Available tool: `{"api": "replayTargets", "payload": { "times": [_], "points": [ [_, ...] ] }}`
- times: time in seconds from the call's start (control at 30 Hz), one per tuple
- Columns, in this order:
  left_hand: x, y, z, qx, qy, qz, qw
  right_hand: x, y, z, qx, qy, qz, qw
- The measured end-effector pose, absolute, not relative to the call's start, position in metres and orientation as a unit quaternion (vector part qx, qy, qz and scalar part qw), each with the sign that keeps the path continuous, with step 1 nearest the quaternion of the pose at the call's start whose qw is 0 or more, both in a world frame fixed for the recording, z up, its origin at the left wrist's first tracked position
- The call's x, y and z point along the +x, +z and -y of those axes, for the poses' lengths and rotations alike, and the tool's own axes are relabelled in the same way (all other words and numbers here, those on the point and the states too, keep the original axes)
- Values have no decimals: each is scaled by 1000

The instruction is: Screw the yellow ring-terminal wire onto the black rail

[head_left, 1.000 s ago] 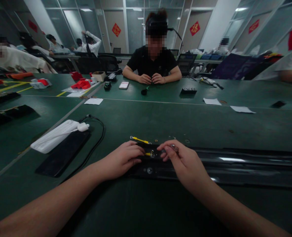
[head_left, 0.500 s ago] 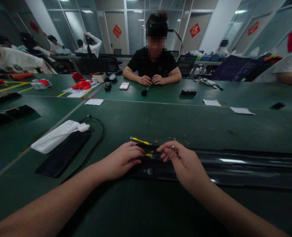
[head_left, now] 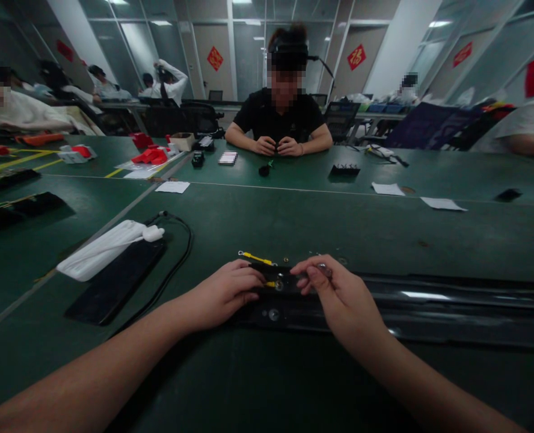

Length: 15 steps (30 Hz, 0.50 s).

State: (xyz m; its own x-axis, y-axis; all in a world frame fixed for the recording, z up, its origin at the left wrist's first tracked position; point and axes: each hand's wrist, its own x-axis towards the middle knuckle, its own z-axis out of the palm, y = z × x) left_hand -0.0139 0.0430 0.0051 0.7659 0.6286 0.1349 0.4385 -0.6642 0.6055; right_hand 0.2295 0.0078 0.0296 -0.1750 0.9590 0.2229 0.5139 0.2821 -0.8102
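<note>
A long black metal rail [head_left: 456,313] lies across the table in front of me. My left hand [head_left: 231,291] rests over its left end, fingers curled together on a yellow wire [head_left: 270,284] whose ring terminal sits at an upright bolt [head_left: 280,280]. Just right of that bolt is my right hand [head_left: 341,294], its thumb and fingers bent round small shiny metal pieces [head_left: 325,269], too small to name exactly. The right fingertips are apart from the bolt. Behind the rail lies a second yellow wire [head_left: 257,258] with ring ends, and a small brass-coloured nut or washer [head_left: 285,260].
On the left, a white power bank [head_left: 102,249] with a cable lies partly over a black phone-like slab [head_left: 116,282]. Paper slips [head_left: 442,203] lie farther back. Across the table sits a person [head_left: 279,120] with both hands together near small black parts [head_left: 264,170].
My right hand has shifted slightly right, away from the bolt, which shows more fully. My left hand stays in place on the wire.
</note>
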Motion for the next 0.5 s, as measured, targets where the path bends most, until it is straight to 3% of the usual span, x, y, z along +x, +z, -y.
{"api": "replayTargets", "payload": {
  "times": [0.5],
  "points": [
    [-13, 7, -44, 898, 166, -294, 283, 227, 30, -7, -535, 277, 707, 372]
  ]
}}
